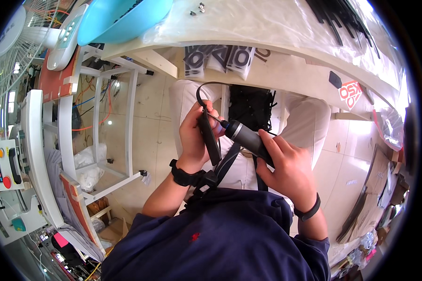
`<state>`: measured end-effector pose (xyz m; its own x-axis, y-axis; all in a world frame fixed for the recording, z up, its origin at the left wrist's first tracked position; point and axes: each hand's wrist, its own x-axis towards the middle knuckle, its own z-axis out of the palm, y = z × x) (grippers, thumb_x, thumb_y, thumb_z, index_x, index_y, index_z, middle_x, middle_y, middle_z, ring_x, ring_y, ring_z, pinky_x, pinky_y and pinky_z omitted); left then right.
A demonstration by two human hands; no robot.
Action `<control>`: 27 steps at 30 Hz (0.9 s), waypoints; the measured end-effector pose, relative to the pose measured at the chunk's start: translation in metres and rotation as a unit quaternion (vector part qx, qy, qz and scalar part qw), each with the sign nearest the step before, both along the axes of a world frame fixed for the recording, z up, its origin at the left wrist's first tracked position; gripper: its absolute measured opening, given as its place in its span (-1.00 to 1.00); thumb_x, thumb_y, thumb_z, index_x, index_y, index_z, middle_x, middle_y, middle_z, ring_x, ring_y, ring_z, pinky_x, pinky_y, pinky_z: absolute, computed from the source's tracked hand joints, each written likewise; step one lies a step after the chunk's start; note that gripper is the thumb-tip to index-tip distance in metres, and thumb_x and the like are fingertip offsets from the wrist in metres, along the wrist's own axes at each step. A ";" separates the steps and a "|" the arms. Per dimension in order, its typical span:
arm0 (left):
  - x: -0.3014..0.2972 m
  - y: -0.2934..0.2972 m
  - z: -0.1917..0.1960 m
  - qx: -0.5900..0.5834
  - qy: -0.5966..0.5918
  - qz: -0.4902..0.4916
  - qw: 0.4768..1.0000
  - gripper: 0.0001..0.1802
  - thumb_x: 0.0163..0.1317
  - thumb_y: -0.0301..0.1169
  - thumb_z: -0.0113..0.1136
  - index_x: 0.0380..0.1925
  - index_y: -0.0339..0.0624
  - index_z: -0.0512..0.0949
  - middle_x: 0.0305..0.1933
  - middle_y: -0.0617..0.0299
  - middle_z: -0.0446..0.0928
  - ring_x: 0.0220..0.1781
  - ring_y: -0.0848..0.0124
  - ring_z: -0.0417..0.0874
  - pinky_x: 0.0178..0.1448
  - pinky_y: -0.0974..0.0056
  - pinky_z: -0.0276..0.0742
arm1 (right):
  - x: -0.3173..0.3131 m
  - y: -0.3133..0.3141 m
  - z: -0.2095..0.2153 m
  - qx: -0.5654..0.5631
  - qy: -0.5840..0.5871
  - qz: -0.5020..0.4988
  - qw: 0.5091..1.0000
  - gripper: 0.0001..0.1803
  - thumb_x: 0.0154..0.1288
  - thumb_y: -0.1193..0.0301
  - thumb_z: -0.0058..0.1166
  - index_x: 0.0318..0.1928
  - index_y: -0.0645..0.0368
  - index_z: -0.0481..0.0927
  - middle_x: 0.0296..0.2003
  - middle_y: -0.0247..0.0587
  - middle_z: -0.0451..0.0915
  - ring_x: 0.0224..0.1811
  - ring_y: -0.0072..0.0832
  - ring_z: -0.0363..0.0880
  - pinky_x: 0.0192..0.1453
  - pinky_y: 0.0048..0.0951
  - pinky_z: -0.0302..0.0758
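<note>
My left hand (pixel 192 136) grips a flat black strip-shaped part (pixel 209 138) that stands nearly upright in front of my lap; a thin black loop (pixel 202 89) curves up from its top. My right hand (pixel 283 161) is wrapped around a grey and black electric screwdriver (pixel 245 136). The tool's tip touches the upper end of the black part, just by my left fingers. Both wrists wear black bands. My lap in white trousers lies under the hands.
A curved white workbench (pixel 276 51) covered in clear plastic lies ahead, with black strips (pixel 337 18) and small screws (pixel 199 8) on it. A blue basin (pixel 122 18) stands at its left. A fan (pixel 18 42), a white frame (pixel 126 117) and a control box (pixel 2 164) stand to the left.
</note>
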<state>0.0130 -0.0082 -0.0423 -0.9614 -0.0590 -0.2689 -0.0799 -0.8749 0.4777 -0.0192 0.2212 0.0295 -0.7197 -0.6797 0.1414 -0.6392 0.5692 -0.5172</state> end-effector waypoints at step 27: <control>-0.003 0.007 -0.015 -0.098 -0.144 0.151 0.973 -0.77 0.46 -0.39 -0.13 -0.28 -0.17 0.53 -0.33 0.28 0.57 -0.27 0.48 0.61 -0.08 0.36 0.53 | 0.015 -0.012 -0.017 0.029 -0.014 -0.007 0.999 -0.44 0.13 0.37 0.21 0.15 0.32 0.49 -0.43 -0.17 0.51 -0.44 -0.29 0.61 -0.42 -0.26 0.53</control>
<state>0.0097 -0.0012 -0.0577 -0.7785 -0.4049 -0.4797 0.0124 -0.7739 0.6331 -0.0043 0.2092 0.0124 -0.7323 -0.6761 0.0815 -0.6166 0.6075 -0.5007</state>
